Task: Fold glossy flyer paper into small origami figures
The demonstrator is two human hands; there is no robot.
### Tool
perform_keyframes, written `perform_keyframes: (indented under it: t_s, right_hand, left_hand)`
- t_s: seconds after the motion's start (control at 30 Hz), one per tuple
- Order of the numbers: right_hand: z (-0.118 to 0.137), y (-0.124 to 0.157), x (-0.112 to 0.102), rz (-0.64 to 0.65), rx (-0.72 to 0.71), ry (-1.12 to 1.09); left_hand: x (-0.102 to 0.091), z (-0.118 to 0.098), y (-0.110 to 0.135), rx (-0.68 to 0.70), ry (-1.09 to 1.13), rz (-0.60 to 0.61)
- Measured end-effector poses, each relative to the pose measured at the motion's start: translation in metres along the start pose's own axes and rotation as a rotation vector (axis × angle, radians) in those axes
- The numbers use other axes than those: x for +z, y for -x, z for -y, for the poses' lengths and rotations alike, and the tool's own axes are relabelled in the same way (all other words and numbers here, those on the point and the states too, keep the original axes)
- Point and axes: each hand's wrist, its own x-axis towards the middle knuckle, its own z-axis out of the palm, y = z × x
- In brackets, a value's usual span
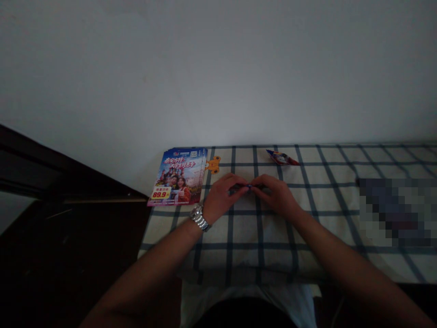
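My left hand (221,196), with a metal watch (199,217) on its wrist, and my right hand (276,193) meet over the checked cloth (256,228). Both pinch a small flat piece of folded coloured paper (249,186) between their fingertips, low against the cloth. Most of the paper is hidden by the fingers. A stack of colourful flyers (179,176) lies to the left of my left hand. A folded paper shape (282,157) lies beyond my right hand, near the wall.
A small orange cut-out (213,164) sits by the flyers' right edge. The cloth-covered surface runs along a white wall (218,68). Dark wooden furniture (51,182) stands at the left. A blurred patch (398,212) covers something on the right.
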Motion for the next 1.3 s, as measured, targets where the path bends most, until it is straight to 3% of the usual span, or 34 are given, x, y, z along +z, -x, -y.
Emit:
perform_keyframes:
  t_s: [0.53, 0.87, 1.3]
  right_hand:
    - [-0.005, -0.001, 0.000, -0.042, -0.019, -0.093]
    - [-0.006, -0.001, -0.003, -0.081, 0.199, -0.150]
    - [-0.015, -0.002, -0.006, -0.132, 0.296, -0.153]
  left_hand:
    - [0.000, 0.002, 0.000, -0.006, 0.054, -0.051]
    - [-0.003, -0.001, -0.004, -0.079, 0.110, -0.096]
    - [-0.006, 0.009, -0.005, -0.107, -0.001, -0.151]
